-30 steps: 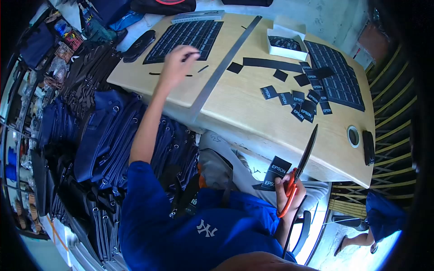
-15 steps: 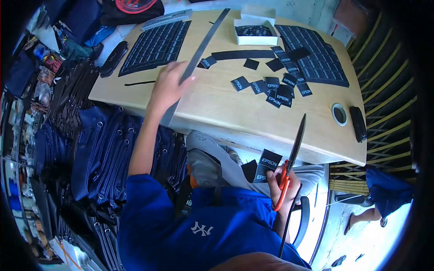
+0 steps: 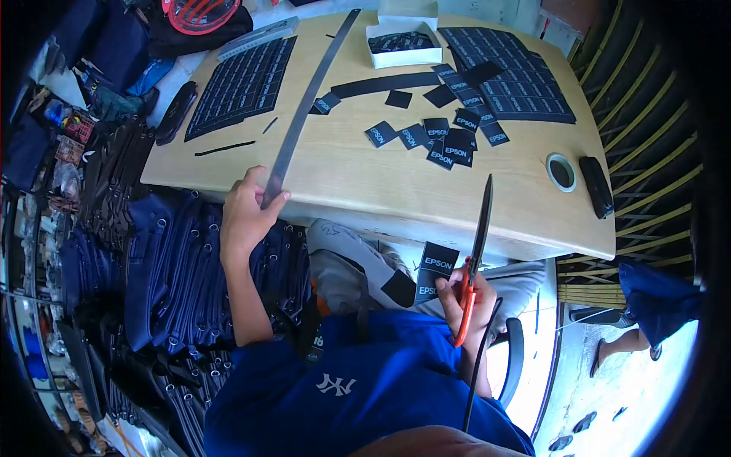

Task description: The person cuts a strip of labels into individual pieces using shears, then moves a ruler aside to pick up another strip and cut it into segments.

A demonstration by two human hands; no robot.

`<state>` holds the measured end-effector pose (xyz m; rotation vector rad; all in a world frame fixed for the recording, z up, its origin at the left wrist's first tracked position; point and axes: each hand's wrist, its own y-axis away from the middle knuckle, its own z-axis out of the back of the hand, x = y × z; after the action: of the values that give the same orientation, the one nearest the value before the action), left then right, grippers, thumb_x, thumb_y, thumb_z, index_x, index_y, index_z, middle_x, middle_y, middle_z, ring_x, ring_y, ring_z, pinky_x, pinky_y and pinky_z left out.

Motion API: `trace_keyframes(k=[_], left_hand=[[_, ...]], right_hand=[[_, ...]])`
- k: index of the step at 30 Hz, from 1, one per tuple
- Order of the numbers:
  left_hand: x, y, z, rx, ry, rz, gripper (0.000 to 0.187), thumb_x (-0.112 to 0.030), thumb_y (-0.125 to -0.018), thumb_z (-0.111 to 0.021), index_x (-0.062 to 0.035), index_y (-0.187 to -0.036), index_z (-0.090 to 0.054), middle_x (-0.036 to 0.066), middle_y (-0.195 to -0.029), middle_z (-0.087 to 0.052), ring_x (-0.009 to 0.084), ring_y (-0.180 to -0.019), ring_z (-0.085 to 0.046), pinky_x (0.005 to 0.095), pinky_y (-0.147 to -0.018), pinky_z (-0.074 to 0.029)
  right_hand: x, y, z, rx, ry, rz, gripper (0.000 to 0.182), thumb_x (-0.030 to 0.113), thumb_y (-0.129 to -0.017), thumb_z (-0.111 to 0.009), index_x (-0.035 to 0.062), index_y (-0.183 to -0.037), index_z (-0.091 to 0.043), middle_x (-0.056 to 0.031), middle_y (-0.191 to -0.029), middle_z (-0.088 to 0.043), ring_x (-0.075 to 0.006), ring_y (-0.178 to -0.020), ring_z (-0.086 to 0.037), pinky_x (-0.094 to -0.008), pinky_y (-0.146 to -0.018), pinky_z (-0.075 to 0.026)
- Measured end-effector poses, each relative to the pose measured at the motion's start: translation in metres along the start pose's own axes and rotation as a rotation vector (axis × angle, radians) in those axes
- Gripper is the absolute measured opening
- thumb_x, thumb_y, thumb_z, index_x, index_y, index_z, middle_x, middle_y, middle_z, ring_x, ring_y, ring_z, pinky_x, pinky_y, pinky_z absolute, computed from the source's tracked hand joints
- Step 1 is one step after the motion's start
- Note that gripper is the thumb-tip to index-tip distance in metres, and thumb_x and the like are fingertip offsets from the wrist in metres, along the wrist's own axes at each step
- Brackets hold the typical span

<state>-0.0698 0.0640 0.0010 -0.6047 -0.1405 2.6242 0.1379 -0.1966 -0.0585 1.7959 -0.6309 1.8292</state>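
My left hand (image 3: 250,213) pinches the near end of a long metal ruler (image 3: 311,99) at the table's front edge; the ruler runs across to the far side. In my right hand (image 3: 472,301), orange-handled scissors (image 3: 483,228) point upward, together with black EPSON labels (image 3: 438,263) between thumb and fingers. The scissor blades look closed. A blank black piece (image 3: 398,288) lies beside these labels, over my lap. Loose cut EPSON labels (image 3: 457,145) are scattered on the table, some overlapping. A long black strip (image 3: 384,85) lies behind them.
Uncut label sheets lie left (image 3: 244,87) and right (image 3: 525,84) on the table (image 3: 343,171). A white box (image 3: 403,57) holds dark pieces. A tape roll (image 3: 561,173) and black case (image 3: 596,187) sit at right. Blue bags (image 3: 171,266) hang at left. Another person's leg (image 3: 620,346) shows at right.
My left hand has come down the ruler to its near end and now grips it there. The right hand still holds scissors and labels, nearly unmoved. The whole view has shifted slightly.
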Motion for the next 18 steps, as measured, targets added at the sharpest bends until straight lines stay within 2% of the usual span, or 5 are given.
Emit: trace_keyframes(k=[4,11,14,18], left_hand=[[-0.006,0.004,-0.002,0.051,0.187,-0.005,0.04,-0.018,-0.074,-0.071,0.0007,-0.107,-0.058,0.021,-0.086,-0.063,0.0265,-0.072,-0.067,0.0353,-0.064,-0.051],[-0.06,0.015,0.002,0.012,0.291,-0.019,0.032,-0.011,-0.075,-0.066,-0.0001,-0.104,-0.058,0.017,-0.082,-0.064,0.0232,-0.064,-0.066,0.0317,-0.058,-0.051],[-0.071,0.024,-0.01,0.122,0.563,-0.061,0.031,-0.006,-0.075,-0.066,-0.0014,-0.105,-0.059,0.011,-0.078,-0.063,0.0147,-0.061,-0.064,0.0267,-0.054,-0.049],[-0.066,0.028,-0.031,0.182,0.584,-0.021,0.033,-0.007,-0.076,-0.069,-0.001,-0.107,-0.059,0.011,-0.078,-0.064,0.0139,-0.059,-0.063,0.0264,-0.051,-0.048]], right_hand=[[-0.001,0.0,0.001,-0.025,-0.003,0.008,0.016,0.005,-0.08,-0.07,0.0025,-0.082,-0.054,0.0037,-0.062,-0.052,-0.001,-0.053,-0.045,-0.0175,-0.047,-0.034],[0.002,0.003,0.004,-0.019,0.006,0.025,0.016,0.004,-0.08,-0.07,0.0026,-0.081,-0.054,0.0029,-0.063,-0.053,-0.0014,-0.054,-0.047,-0.0174,-0.047,-0.035],[0.004,0.004,0.006,-0.021,0.018,0.006,0.016,0.003,-0.08,-0.07,0.0025,-0.081,-0.054,0.0034,-0.062,-0.052,-0.0014,-0.053,-0.046,-0.0174,-0.047,-0.035],[0.0,0.005,0.007,-0.05,-0.027,0.007,0.016,0.003,-0.08,-0.07,0.0026,-0.08,-0.054,0.0042,-0.06,-0.051,-0.0012,-0.052,-0.045,-0.0174,-0.047,-0.034]])
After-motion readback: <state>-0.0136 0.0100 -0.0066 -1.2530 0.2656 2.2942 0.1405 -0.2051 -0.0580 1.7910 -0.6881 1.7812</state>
